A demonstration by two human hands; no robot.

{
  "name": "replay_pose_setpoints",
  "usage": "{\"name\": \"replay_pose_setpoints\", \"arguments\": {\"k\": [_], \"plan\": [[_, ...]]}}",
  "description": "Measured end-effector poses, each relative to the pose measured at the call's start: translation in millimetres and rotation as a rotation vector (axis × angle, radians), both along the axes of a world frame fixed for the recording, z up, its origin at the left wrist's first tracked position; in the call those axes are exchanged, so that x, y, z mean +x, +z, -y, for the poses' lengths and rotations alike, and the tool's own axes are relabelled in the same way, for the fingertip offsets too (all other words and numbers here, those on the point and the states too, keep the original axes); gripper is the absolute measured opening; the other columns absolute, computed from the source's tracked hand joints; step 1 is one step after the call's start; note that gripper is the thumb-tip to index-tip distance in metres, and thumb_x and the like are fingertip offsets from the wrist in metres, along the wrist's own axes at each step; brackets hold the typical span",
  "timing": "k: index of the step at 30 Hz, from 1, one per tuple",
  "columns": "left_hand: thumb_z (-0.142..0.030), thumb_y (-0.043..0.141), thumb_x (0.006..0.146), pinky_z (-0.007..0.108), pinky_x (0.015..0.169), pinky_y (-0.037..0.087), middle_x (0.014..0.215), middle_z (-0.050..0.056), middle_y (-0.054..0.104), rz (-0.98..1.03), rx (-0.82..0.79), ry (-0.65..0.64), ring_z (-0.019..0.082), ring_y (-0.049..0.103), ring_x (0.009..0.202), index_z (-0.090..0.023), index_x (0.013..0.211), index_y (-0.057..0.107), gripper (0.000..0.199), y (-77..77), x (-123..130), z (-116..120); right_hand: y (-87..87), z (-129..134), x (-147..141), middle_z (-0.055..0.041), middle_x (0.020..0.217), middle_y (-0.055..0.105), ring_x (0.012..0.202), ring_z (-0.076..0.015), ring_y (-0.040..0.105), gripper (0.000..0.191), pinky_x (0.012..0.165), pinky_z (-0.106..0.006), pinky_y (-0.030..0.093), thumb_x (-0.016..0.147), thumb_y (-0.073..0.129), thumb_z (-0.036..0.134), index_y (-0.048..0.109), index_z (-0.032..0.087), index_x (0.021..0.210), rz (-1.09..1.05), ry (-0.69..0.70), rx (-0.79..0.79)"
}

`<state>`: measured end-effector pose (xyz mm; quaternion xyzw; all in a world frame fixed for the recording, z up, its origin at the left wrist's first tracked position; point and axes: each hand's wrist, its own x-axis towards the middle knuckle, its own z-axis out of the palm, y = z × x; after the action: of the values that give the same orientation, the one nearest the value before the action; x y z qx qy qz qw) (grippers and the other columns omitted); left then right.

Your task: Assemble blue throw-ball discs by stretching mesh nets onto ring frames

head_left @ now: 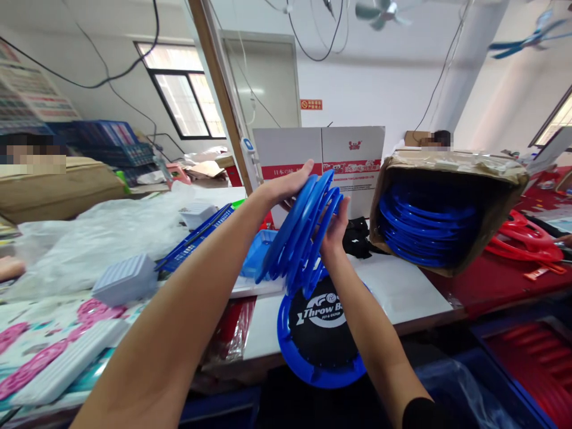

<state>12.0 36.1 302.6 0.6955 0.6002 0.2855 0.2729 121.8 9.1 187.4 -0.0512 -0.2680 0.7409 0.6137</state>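
Observation:
Between my two hands a stack of blue plastic rings is held tilted above the table. My left hand grips its upper left side, thumb pointing up. On the right side, my right hand is closed around the rings' edges. Below them a round blue-rimmed disc with a black face and white "Throw" lettering overhangs the table's front edge. Just behind the stack sits a light blue plastic basket, partly hidden. Black cloth pieces lie to the right of my right hand.
An open cardboard box on its side holds several more blue rings. Red plastic rings lie farther right. A white and red carton stands behind. Plastic wrap and a pale ribbed container are at left. Other people sit beyond.

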Motion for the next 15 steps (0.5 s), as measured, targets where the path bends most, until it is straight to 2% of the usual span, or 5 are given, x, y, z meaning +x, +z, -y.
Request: {"name": "replay_pose_setpoints", "arguments": {"k": [2, 5, 9, 12, 15], "plan": [[-0.079, 0.027, 0.098, 0.047, 0.093, 0.056, 0.085, 0.02, 0.075, -0.189, 0.118, 0.158, 0.039, 0.074, 0.097, -0.014, 0.088, 0.078, 0.084, 8.8, 1.2, 14.9, 1.8, -5.0, -3.6, -0.0053, 0.085, 0.081, 0.108, -0.0308, 0.078, 0.059, 0.095, -0.051, 0.065, 0.091, 0.052, 0.077, 0.076, 0.025, 0.1, -0.01, -0.039, 0.0], [-0.078, 0.03, 0.099, 0.048, 0.105, 0.051, 0.101, 0.02, 0.077, -0.279, 0.33, 0.097, 0.04, 0.071, 0.113, -0.016, 0.096, 0.078, 0.079, 6.0, 2.6, 53.6, 9.1, -15.3, -6.4, -0.0045, 0.089, 0.081, 0.11, -0.0293, 0.077, 0.051, 0.099, -0.05, 0.063, 0.091, 0.056, 0.069, 0.075, 0.024, 0.103, -0.047, -0.09, -0.016], [-0.064, 0.082, 0.077, 0.057, 0.111, 0.049, 0.145, 0.022, 0.062, -0.297, 0.553, 0.123, 0.047, 0.06, 0.133, -0.02, 0.154, 0.054, 0.093, -34.4, 12.6, 105.9, 24.9, -27.3, -3.8, -0.0062, 0.099, 0.081, 0.119, -0.0304, 0.074, 0.053, 0.102, -0.054, 0.062, 0.088, 0.059, 0.069, 0.074, 0.025, 0.112, 0.013, -0.001, 0.035], [-0.039, 0.084, 0.079, 0.067, 0.105, 0.052, 0.156, 0.026, 0.05, -0.436, 0.684, 0.263, 0.051, 0.057, 0.133, -0.023, 0.17, 0.028, 0.108, -61.8, 25.8, 119.9, 41.7, -32.8, -1.9, -0.0063, 0.099, 0.08, 0.121, -0.0295, 0.073, 0.048, 0.1, -0.053, 0.063, 0.09, 0.054, 0.067, 0.072, 0.026, 0.107, 0.073, 0.072, 0.135], [-0.03, 0.077, 0.086, 0.071, 0.105, 0.052, 0.156, 0.026, 0.049, -0.441, 0.806, 0.341, 0.051, 0.056, 0.132, -0.026, 0.173, 0.02, 0.103, -63.4, 40.6, 112.9, 68.1, -45.0, -2.0, 0.001, 0.085, 0.075, 0.114, -0.0206, 0.074, 0.03, 0.096, -0.043, 0.066, 0.098, 0.045, 0.048, 0.066, 0.028, 0.093, -0.122, -0.017, 0.443]]}}
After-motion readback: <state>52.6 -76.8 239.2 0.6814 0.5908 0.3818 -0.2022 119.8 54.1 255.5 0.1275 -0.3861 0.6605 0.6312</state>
